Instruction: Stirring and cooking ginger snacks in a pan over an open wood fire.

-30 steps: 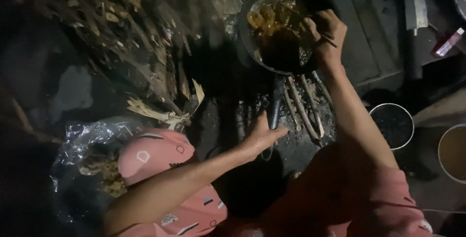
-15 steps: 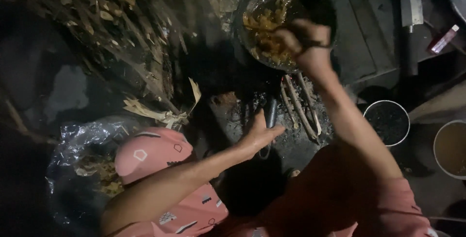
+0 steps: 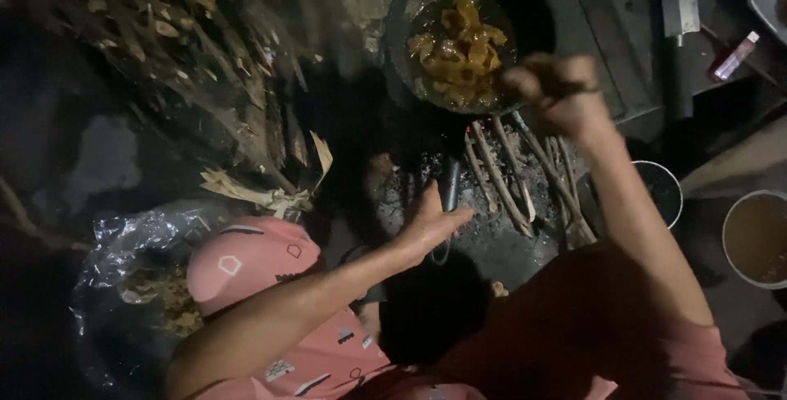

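Observation:
A dark round pan point(image 3: 529, 15) holding yellow-brown pieces of food point(image 3: 459, 47) sits over a wood fire at the top centre. My right hand point(image 3: 553, 88) is closed around a thin dark utensil at the pan's near right rim. My left hand point(image 3: 434, 224) hangs open, fingers apart, above the ash and the ends of the sticks point(image 3: 508, 170) that run under the pan. It holds nothing. My knees in pink patterned cloth point(image 3: 246, 261) show at the lower left.
A heap of dry sticks and husks point(image 3: 197, 56) fills the upper left. A crumpled clear plastic bag point(image 3: 123, 261) lies at the left. At the right stand a small dark-filled pot point(image 3: 660, 191), a bowl of brown liquid point(image 3: 758, 236), a cleaver point(image 3: 679, 6) and a small red bottle point(image 3: 734, 56).
My right hand has drawn back from over the food to the pan's near rim. The food in the pan is now uncovered. My left hand stays open in about the same place.

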